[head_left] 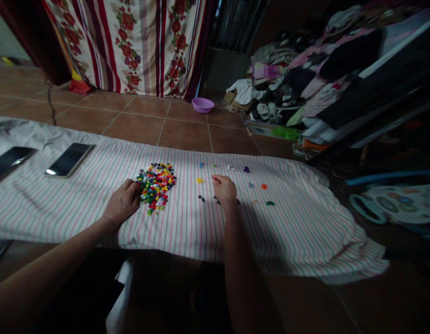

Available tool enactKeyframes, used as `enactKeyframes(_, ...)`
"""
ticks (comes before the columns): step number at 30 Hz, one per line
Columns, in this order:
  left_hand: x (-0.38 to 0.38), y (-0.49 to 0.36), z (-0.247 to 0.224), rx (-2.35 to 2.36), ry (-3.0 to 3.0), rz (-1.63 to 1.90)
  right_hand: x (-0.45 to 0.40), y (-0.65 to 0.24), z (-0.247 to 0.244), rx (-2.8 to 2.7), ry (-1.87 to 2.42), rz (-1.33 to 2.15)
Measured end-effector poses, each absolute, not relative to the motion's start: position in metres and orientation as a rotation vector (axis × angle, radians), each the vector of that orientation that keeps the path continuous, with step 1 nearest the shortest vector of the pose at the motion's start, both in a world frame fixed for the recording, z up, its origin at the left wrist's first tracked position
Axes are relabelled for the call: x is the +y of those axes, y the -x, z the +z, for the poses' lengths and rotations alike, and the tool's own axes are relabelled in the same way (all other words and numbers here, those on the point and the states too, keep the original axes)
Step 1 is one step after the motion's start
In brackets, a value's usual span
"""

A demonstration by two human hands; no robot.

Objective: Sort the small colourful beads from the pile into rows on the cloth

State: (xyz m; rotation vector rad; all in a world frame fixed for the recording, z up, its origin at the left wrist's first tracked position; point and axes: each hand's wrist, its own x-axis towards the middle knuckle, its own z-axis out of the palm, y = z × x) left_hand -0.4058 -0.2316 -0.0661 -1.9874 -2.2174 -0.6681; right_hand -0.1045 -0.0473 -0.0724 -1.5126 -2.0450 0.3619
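Note:
A heap of small plastic pieces in many colours (pixel 158 185) lies on the striped cloth. My left hand (pixel 123 202) rests at the heap's left edge, its fingers curled in against the pieces; whatever they hold is hidden. To the right, my right hand (pixel 224 189) is over the cloth with thumb and fingers pinched together, and I cannot make out what is between them. Small single-colour groups surround it: yellow pieces (pixel 199 180), light blue pieces (pixel 201 165), white pieces (pixel 230 167), purple pieces (pixel 246 170), orange pieces (pixel 264 186), dark green pieces (pixel 270 203) and black pieces (pixel 201 198).
A striped cloth (pixel 305 232) covers the low table. Two phones, one a light-edged phone (pixel 69 160), lie at the left. Beyond are a tiled floor (pixel 138 120), a purple basin (pixel 203 105), a flowered curtain (pixel 142 46) and a heap of clothes (pixel 305 69).

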Motion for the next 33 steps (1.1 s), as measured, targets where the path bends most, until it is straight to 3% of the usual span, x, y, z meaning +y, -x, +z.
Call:
enactKeyframes(11,-0.235,0.405,-0.064,-2.201,1.94,-0.731,-0.052,0.104,-0.063,-2.072,1.558,0.439)
enactKeyframes(18,-0.243,0.392,-0.07,-2.403,1.57,-0.934,-0.053,0.104,-0.065,-2.126,1.483,0.444)
enactKeyframes(28,-0.242,0.38,-0.065,-2.352,1.506,-0.449,-0.054,0.108,-0.069,-2.19,1.415,0.382)
enactKeyframes(33,-0.241,0.377,-0.064,-2.381,1.542,-0.419,-0.053,0.108,-0.068,-2.134,1.414,0.399)
